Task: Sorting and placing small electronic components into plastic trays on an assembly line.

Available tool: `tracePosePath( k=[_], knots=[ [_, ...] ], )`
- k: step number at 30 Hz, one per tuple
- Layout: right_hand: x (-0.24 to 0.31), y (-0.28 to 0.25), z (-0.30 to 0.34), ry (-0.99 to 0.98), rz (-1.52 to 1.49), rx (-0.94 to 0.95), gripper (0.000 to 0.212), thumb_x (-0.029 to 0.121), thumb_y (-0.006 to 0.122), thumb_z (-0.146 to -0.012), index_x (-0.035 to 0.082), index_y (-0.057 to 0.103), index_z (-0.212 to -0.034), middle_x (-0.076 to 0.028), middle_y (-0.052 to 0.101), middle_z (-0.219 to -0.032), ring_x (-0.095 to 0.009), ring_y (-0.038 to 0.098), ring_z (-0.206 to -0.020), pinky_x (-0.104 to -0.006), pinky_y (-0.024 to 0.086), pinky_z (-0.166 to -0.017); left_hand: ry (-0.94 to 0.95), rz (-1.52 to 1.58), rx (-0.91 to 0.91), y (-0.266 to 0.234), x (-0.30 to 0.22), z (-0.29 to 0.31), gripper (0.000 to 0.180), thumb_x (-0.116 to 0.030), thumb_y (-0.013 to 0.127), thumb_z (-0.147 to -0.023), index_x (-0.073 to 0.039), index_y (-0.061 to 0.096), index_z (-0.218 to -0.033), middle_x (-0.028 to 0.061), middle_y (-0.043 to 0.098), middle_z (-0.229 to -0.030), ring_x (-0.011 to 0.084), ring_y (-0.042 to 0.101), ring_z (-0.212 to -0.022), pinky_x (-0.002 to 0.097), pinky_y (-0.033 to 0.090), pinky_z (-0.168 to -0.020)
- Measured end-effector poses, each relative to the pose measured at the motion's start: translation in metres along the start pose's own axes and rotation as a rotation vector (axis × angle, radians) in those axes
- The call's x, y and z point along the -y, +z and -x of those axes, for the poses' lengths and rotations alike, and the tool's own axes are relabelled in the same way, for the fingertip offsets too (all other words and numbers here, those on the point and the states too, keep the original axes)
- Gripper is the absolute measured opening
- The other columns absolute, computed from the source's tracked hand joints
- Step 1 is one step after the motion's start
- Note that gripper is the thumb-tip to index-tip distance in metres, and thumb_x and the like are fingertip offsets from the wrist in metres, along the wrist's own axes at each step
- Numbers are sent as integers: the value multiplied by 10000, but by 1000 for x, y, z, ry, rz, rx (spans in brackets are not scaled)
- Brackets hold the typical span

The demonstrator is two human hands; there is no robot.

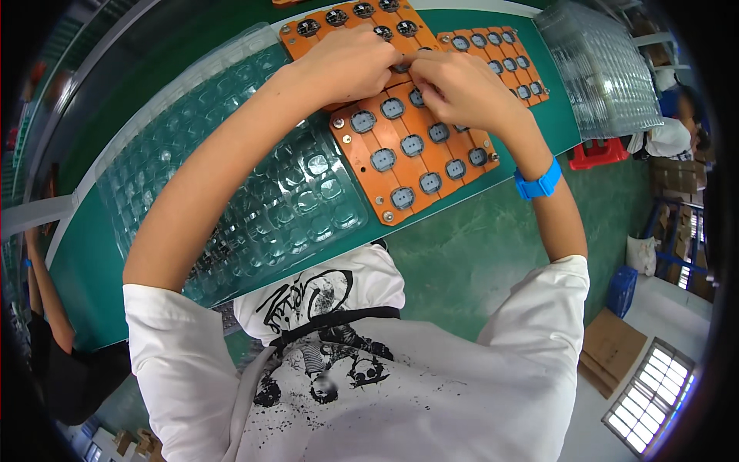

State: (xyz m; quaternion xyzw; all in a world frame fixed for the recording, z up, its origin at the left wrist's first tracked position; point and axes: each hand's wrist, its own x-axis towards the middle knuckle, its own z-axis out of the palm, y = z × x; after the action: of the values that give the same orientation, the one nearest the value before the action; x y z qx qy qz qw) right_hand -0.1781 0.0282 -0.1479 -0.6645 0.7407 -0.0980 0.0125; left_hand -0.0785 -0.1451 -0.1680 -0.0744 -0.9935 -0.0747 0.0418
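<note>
My left hand [356, 65] and my right hand [462, 88] meet over the near edge of the far orange fixture plate [317, 46]. Its pockets carry dark round parts with small circuit boards. Both hands are closed, with fingertips pinched close together at one pocket; whatever they hold is too small or hidden to name. Directly below them lies a near orange fixture plate [395, 179], its pockets filled with grey round parts [412, 145]. My right hand covers that plate's upper right corner. A blue band [539, 181] circles my right wrist.
Clear plastic blister trays [308, 204] lie left of the plates on the green table [566, 115]. A third orange plate [512, 79] with grey parts sits at the right, near a stack of clear trays [596, 73]. A red stool [599, 154] stands beyond the edge. Another person's arm [52, 296] shows far left.
</note>
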Motion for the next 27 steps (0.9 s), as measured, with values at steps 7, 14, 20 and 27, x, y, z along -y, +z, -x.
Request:
tracePosePath(
  k=[7, 14, 20, 27],
  knots=[
    [4, -3, -13, -38, 114, 114, 95, 25, 566, -738, 8, 620, -814, -133, 639, -816, -316, 624, -729, -403, 492, -619, -18, 6, 12, -11, -9, 2, 169, -125, 543, -804, -59, 696, -831, 145, 679, -788, 307, 674, -743, 413, 542, -639],
    [-9, -10, -16, -3, -49, 130, 86, 10, 605, -750, 3, 635, -831, -150, 641, -783, -330, 632, -750, -407, 500, -636, -85, 124, 113, -19, -7, 3, 254, -122, 497, -817, -104, 676, -995, 166, 667, -782, 332, 654, -746, 440, 532, -667],
    [-12, -19, -9, -8, -209, -189, 61, 14, 622, -799, -13, 628, -854, -130, 616, -824, -320, 622, -766, -395, 493, -638, -112, 153, -50, -23, -12, 16, 299, -113, 492, -818, -108, 659, -1066, 173, 665, -793, 340, 652, -756, 436, 533, -688],
    [-6, 8, -8, -106, 165, -242, 271, -95, 633, -647, -9, 628, -903, -97, 595, -879, -299, 621, -781, -367, 533, -650, -141, 124, -379, -35, 41, 75, 282, -96, 490, -823, -77, 628, -1069, 136, 669, -894, 323, 636, -869, 435, 510, -754]
  ],
)
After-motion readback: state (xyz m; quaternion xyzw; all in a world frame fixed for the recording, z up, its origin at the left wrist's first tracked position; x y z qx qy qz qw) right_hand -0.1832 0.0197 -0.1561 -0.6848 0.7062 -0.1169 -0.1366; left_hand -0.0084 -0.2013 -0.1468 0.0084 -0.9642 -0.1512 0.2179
